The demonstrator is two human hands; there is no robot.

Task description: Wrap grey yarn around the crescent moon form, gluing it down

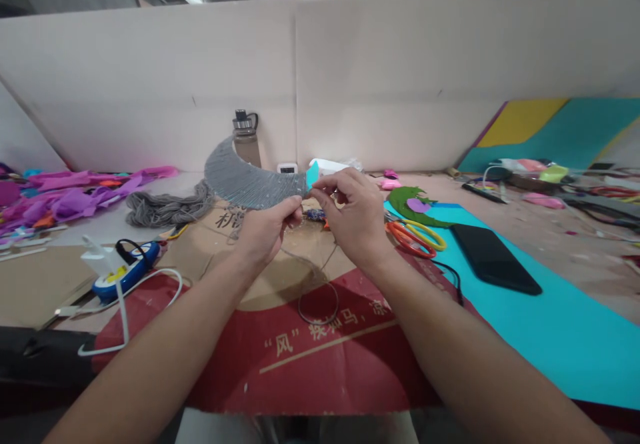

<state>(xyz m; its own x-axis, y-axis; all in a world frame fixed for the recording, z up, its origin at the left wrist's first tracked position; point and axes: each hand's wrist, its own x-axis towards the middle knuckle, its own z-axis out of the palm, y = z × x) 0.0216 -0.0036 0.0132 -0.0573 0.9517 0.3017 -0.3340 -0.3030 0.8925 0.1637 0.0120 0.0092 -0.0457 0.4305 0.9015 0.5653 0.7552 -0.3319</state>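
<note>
A crescent shape (250,176) wrapped in grey yarn is held up above the table, its right tip showing bare turquoise. Near that tip my left hand (273,224) grips the lower edge, thumb on top. My right hand (350,207) is pinched at the turquoise end, its fingertips close to my left thumb. What lies between those fingertips is too small to make out, though it may be the grey yarn. A loose strand of yarn (320,324) hangs below my hands and loops over the red cardboard (340,371).
Left are a skein of grey yarn (170,205), a blue power strip (127,274) with cables, and purple scraps (80,197). A bottle (246,141) stands behind. Right are scissors (417,239), a black phone (495,257), a turquoise sheet (565,337) and a green piece (415,212).
</note>
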